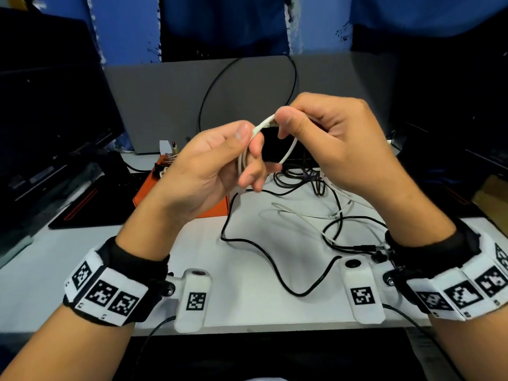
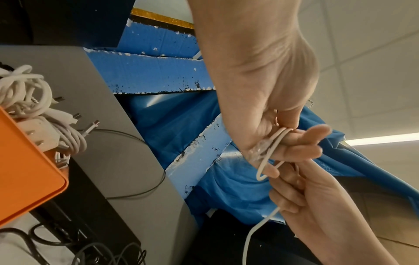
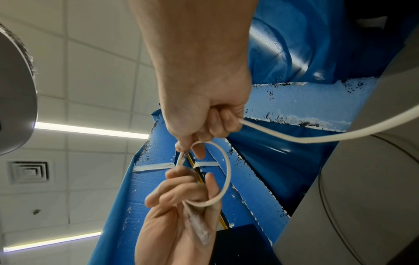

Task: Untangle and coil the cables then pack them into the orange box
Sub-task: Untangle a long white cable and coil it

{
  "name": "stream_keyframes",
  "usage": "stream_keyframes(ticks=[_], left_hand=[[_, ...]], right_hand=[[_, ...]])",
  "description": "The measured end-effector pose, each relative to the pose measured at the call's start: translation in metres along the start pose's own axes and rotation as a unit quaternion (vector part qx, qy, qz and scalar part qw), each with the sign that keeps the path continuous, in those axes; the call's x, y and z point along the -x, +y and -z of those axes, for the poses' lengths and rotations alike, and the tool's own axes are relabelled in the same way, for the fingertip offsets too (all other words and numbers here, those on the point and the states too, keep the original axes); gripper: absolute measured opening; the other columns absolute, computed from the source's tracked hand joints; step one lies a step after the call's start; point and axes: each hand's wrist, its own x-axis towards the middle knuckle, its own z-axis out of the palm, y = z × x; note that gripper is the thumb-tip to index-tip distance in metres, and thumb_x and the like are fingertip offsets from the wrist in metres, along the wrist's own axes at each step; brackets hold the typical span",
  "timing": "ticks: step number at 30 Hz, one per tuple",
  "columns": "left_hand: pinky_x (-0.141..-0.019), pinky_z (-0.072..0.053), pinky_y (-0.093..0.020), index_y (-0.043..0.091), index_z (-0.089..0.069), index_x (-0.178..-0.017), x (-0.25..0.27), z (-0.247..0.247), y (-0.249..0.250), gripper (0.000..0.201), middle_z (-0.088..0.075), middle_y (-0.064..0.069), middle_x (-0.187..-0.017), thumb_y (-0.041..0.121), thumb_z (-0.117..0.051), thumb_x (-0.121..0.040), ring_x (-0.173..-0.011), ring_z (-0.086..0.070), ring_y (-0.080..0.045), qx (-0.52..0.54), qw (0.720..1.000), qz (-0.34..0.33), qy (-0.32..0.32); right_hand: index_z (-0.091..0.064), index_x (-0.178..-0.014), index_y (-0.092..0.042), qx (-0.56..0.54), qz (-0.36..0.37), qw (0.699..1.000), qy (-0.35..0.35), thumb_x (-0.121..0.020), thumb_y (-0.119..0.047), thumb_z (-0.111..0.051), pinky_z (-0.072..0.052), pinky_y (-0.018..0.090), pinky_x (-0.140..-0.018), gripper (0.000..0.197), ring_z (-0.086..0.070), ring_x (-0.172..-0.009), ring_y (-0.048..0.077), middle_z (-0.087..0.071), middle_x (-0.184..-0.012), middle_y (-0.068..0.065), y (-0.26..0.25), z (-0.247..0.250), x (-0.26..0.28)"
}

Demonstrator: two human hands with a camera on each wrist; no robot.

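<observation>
Both hands are raised over the white table (image 1: 82, 257), sharing one white cable (image 1: 289, 151). My left hand (image 1: 248, 144) pinches a small coil of its loops between thumb and fingers. Just to the right, my right hand (image 1: 283, 126) pinches the same cable near a plug end, and a loop hangs between the hands. In the right wrist view the loop (image 3: 228, 172) curves between my right hand (image 3: 199, 141) and the left fingers (image 3: 181, 191), with the rest of the cable trailing off to the right. Behind the left hand the orange box (image 1: 181, 200) holds coiled white cables (image 2: 34, 107).
A tangle of black cables (image 1: 302, 178) lies on the table under my right hand, and one long black cable (image 1: 264, 251) snakes toward the front edge. A thin white cable (image 1: 302, 214) lies among them. A dark monitor (image 1: 49, 119) stands left, a grey panel (image 1: 170, 105) behind.
</observation>
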Motion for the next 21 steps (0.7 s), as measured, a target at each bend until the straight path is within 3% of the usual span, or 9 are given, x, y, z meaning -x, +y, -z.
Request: stream_keyframes(ticks=[3, 6, 10, 13, 15, 16, 18, 20, 21], left_hand=[[-0.101, -0.048, -0.040, 0.013, -0.051, -0.085, 0.002, 0.000, 0.003, 0.035, -0.052, 0.007, -0.053, 0.021, -0.026, -0.108, -0.057, -0.057, -0.018, -0.004, 1.000, -0.007, -0.003], [-0.094, -0.052, -0.036, 0.010, -0.052, -0.089, 0.003, 0.002, 0.008, 0.035, -0.047, 0.011, -0.049, 0.022, -0.025, -0.109, -0.041, -0.043, -0.009, 0.012, 1.000, -0.021, 0.020], [-0.082, -0.055, -0.027, 0.005, -0.061, -0.106, 0.001, 0.002, 0.010, 0.043, -0.047, 0.013, -0.049, 0.023, -0.022, -0.112, -0.037, -0.042, -0.001, 0.124, 0.991, -0.038, 0.036], [-0.090, -0.056, -0.029, -0.007, -0.057, -0.125, -0.004, 0.008, 0.010, 0.048, -0.053, 0.005, -0.056, 0.022, -0.021, -0.113, -0.044, -0.052, -0.006, 0.306, 0.950, -0.055, 0.029], [-0.095, -0.056, -0.033, -0.015, -0.051, -0.130, -0.007, 0.014, 0.008, 0.046, -0.057, -0.001, -0.062, 0.019, -0.027, -0.113, -0.052, -0.058, -0.011, 0.396, 0.910, -0.071, 0.103], [-0.093, -0.057, -0.033, -0.016, -0.052, -0.129, -0.009, 0.017, 0.005, 0.043, -0.058, -0.001, -0.064, 0.018, -0.031, -0.113, -0.054, -0.060, -0.011, 0.399, 0.902, -0.069, 0.151], [-0.090, -0.057, -0.031, -0.013, -0.055, -0.124, -0.010, 0.020, -0.003, 0.039, -0.060, 0.002, -0.065, 0.019, -0.035, -0.113, -0.062, -0.062, -0.009, 0.275, 0.930, -0.062, 0.235], [-0.089, -0.056, -0.035, -0.008, -0.055, -0.128, -0.011, 0.019, -0.008, 0.038, -0.064, -0.001, -0.071, 0.020, -0.034, -0.113, -0.067, -0.065, -0.014, 0.037, 0.967, -0.048, 0.249], [-0.084, -0.056, -0.037, -0.005, -0.054, -0.133, -0.010, 0.018, -0.011, 0.038, -0.067, -0.002, -0.074, 0.020, -0.034, -0.113, -0.065, -0.066, -0.018, -0.065, 0.973, -0.035, 0.220]], right_hand=[[-0.069, -0.082, -0.011, -0.043, -0.007, 0.997, 0.059, -0.106, -0.034, -0.057, -0.035, 0.028, -0.057, 0.035, -0.042, -0.055, 0.010, -0.049, -0.059, -0.004, 0.002, -0.001, -0.003], [-0.070, -0.093, -0.021, -0.111, -0.071, 0.988, 0.082, -0.108, -0.035, -0.054, -0.034, 0.036, -0.043, 0.026, -0.033, -0.044, 0.017, -0.038, -0.052, -0.008, 0.009, 0.005, -0.007], [-0.072, -0.114, -0.030, -0.113, -0.127, 0.985, 0.020, -0.110, -0.028, -0.050, -0.040, 0.028, -0.039, 0.022, -0.035, -0.041, 0.019, -0.037, -0.054, -0.010, 0.023, 0.005, -0.009], [-0.067, -0.127, -0.044, 0.052, -0.131, 0.986, -0.086, -0.109, -0.031, -0.051, -0.038, 0.032, -0.042, 0.028, -0.044, -0.045, 0.010, -0.051, -0.056, -0.010, 0.031, -0.005, -0.006], [-0.054, -0.142, -0.050, 0.118, -0.150, 0.952, -0.238, -0.109, -0.034, -0.049, -0.046, 0.034, -0.051, 0.037, -0.049, -0.053, 0.006, -0.061, -0.067, -0.012, 0.025, -0.015, 0.002], [-0.046, -0.149, -0.048, 0.136, -0.147, 0.926, -0.319, -0.109, -0.035, -0.048, -0.048, 0.028, -0.058, 0.042, -0.050, -0.060, 0.002, -0.065, -0.079, -0.014, 0.019, -0.020, 0.007], [-0.045, -0.149, -0.038, 0.159, -0.101, 0.887, -0.421, -0.109, -0.036, -0.049, -0.041, 0.015, -0.071, 0.041, -0.050, -0.072, -0.007, -0.061, -0.090, -0.024, 0.007, -0.027, 0.014], [-0.061, -0.124, -0.026, 0.156, -0.058, 0.900, -0.403, -0.108, -0.035, -0.050, -0.042, 0.020, -0.072, 0.021, -0.053, -0.075, -0.004, -0.059, -0.084, -0.021, 0.000, -0.026, 0.013], [-0.065, -0.106, -0.022, 0.149, -0.047, 0.915, -0.373, -0.108, -0.035, -0.051, -0.041, 0.022, -0.068, 0.019, -0.053, -0.071, 0.000, -0.058, -0.077, -0.015, -0.001, -0.021, 0.010]])
